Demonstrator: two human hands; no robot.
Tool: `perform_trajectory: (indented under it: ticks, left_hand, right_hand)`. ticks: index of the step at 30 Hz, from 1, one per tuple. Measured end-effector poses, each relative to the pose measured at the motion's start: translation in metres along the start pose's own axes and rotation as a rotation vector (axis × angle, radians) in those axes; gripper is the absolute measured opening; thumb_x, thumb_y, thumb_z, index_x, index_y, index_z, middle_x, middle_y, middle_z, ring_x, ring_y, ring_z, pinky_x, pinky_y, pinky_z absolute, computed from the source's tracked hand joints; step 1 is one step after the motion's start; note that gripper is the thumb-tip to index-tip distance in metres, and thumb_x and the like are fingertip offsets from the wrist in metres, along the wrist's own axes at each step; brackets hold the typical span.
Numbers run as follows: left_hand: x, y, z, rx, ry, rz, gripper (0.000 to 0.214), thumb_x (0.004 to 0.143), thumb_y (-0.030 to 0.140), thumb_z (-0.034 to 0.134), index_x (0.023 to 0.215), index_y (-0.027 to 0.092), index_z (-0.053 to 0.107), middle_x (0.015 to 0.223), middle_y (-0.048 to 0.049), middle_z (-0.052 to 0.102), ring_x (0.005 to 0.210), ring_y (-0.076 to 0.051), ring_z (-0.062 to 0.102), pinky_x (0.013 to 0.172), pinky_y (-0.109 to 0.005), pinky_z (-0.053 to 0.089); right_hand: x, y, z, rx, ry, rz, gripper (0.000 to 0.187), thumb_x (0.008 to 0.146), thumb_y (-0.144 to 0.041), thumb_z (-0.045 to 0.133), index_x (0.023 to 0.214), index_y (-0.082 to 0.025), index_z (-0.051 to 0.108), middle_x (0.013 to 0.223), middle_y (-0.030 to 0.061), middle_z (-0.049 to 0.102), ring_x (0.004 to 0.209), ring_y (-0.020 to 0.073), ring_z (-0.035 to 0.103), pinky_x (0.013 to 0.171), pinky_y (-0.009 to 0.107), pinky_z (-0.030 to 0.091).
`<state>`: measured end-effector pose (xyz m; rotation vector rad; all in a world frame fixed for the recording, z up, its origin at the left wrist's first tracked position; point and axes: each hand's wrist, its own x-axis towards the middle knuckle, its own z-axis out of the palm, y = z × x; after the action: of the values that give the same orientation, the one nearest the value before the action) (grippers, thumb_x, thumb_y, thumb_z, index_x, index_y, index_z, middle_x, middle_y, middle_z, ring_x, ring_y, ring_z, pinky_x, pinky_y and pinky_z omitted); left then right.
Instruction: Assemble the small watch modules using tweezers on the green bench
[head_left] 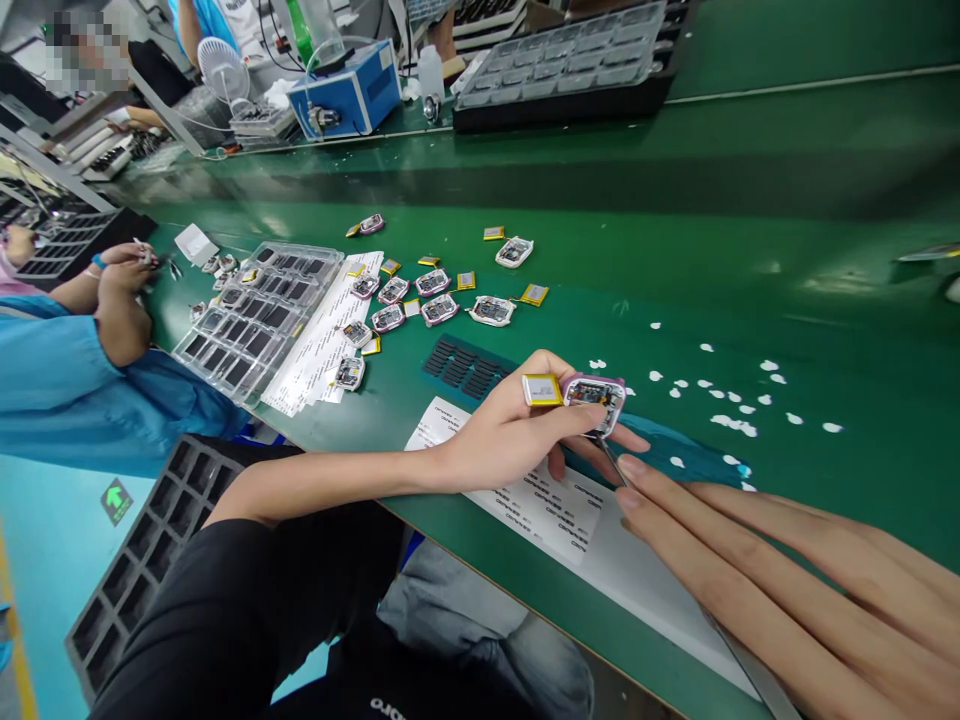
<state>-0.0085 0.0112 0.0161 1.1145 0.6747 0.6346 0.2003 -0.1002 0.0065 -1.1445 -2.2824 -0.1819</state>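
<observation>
My left hand grips a small pink-rimmed watch module with a yellow battery hanging off its left side, held just above the green table. My right hand reaches in from the lower right with long fingers pressed together, pinching thin metal tweezers whose tip points up at the underside of the module. A white label sheet lies under both hands.
Several more modules and loose batteries lie scattered mid-table beside a clear parts tray. White paper scraps dot the right. A person in blue works at the left. A black tray sits by my lap.
</observation>
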Motion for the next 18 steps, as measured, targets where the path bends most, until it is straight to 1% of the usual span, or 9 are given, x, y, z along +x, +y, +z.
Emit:
perform_trajectory:
  ticks: [2,3,6,8,10,12,14,18]
  left_hand:
    - [0.0,0.0,0.0,-0.001,0.0,0.003,0.036,0.097,0.044,0.066,0.096,0.026,0.035,0.093,-0.004,0.079,0.072,-0.017,0.078,0.05,-0.022,0.046]
    - [0.0,-0.001,0.0,-0.003,0.001,0.005,0.037,0.097,0.045,0.066,0.096,0.026,0.035,0.093,-0.0037,0.079,0.072,-0.017,0.077,0.049,-0.021,0.046]
    - [-0.001,-0.001,0.0,-0.013,-0.001,0.011,0.046,0.095,0.054,0.072,0.096,0.026,0.035,0.092,-0.0028,0.079,0.069,-0.016,0.076,0.048,-0.021,0.046]
    - [0.0,-0.003,0.0,-0.021,-0.009,0.02,0.053,0.092,0.06,0.075,0.097,0.026,0.035,0.09,-0.0022,0.078,0.066,-0.015,0.075,0.048,-0.021,0.046]
    - [0.0,-0.006,0.0,-0.024,-0.018,0.031,0.055,0.092,0.061,0.076,0.099,0.026,0.035,0.09,-0.0018,0.078,0.064,-0.014,0.075,0.048,-0.02,0.046]
    - [0.001,-0.009,0.0,-0.022,-0.023,0.047,0.052,0.094,0.059,0.075,0.1,0.026,0.035,0.091,-0.0017,0.078,0.063,-0.014,0.075,0.047,-0.02,0.045]
    - [0.002,-0.01,-0.001,-0.019,-0.028,0.059,0.046,0.098,0.054,0.071,0.102,0.026,0.035,0.092,-0.0014,0.077,0.06,-0.013,0.075,0.045,-0.019,0.044]
    - [0.002,-0.008,-0.001,-0.016,-0.047,0.063,0.037,0.101,0.045,0.066,0.106,0.026,0.035,0.087,0.0022,0.074,0.055,-0.013,0.074,0.043,-0.02,0.041]
  right_hand:
    - [0.0,0.004,0.0,0.013,0.019,-0.1,0.062,0.106,-0.023,0.034,0.168,-0.03,0.037,0.136,0.0027,0.077,0.131,0.0296,0.068,0.108,0.051,0.055]
    - [0.001,0.007,0.0,0.015,0.034,-0.126,0.061,0.107,-0.023,0.032,0.168,-0.027,0.039,0.136,0.0044,0.077,0.131,0.0299,0.068,0.106,0.051,0.055]
    - [0.002,0.011,0.001,0.027,0.057,-0.114,0.059,0.108,-0.025,0.031,0.167,-0.028,0.039,0.135,0.0043,0.077,0.127,0.0286,0.069,0.105,0.049,0.055]
    - [0.002,0.012,0.001,0.038,0.04,-0.106,0.06,0.109,-0.024,0.032,0.168,-0.03,0.039,0.135,0.0024,0.078,0.128,0.0275,0.069,0.106,0.048,0.053]
    - [0.003,0.013,0.002,0.026,0.019,-0.12,0.06,0.108,-0.022,0.035,0.168,-0.029,0.038,0.136,0.0012,0.077,0.127,0.0264,0.069,0.107,0.046,0.052]
    - [0.003,0.013,0.002,0.003,0.02,-0.115,0.061,0.107,-0.02,0.039,0.168,-0.027,0.037,0.137,0.0012,0.076,0.125,0.0255,0.07,0.106,0.046,0.053]
    - [0.002,0.014,0.0,0.008,0.027,-0.089,0.062,0.106,-0.019,0.043,0.168,-0.028,0.038,0.136,0.0013,0.076,0.125,0.0246,0.071,0.104,0.046,0.056]
    - [-0.005,0.018,-0.002,0.071,-0.022,-0.064,0.066,0.104,-0.019,0.054,0.167,-0.03,0.04,0.138,0.0021,0.076,0.134,0.0265,0.068,0.108,0.048,0.058]
